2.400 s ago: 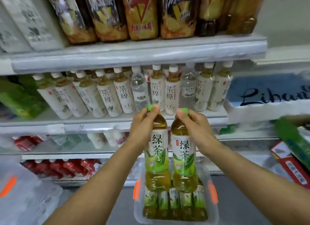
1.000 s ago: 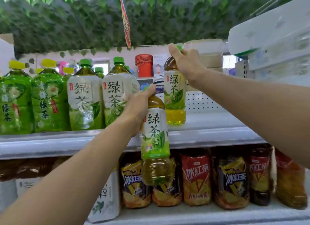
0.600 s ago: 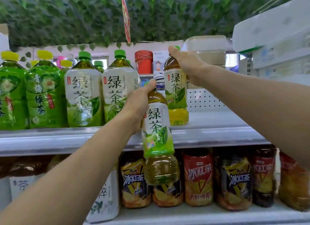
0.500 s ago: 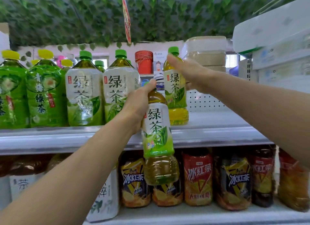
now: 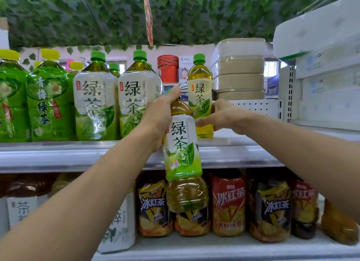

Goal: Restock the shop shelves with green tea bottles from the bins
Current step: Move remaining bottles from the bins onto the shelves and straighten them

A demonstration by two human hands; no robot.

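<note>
held bottle [image 5: 182,149], shelved bottle [image 5: 199,79], white-green labels

This is a shop. Long grey metal shelves [image 5: 58,155] hold rows of big green tea bottles [image 5: 95,105] with green caps. Below stand brown iced tea bottles [image 5: 228,202] with red and yellow labels

**Fake ivy overhead, iced tea down below**

Plastic leaves [image 5: 97,17] blanket everything at twelve o'clock, and a red paper strip [image 5: 148,17] hangs down through them. Just above centre sits a stack of red cups [image 5: 168,68], with a pile of lidded beige boxes [image 5: 239,73] at one o'clock. White cartons [image 5: 329,85] fill two and three o'clock, a perforated white panel [image 5: 257,107] beside them. Iced tea bottles [image 5: 228,204], red labels and dark ones mixed, stand at five and six. White-labelled bottles [image 5: 118,227] stand at seven.
</note>
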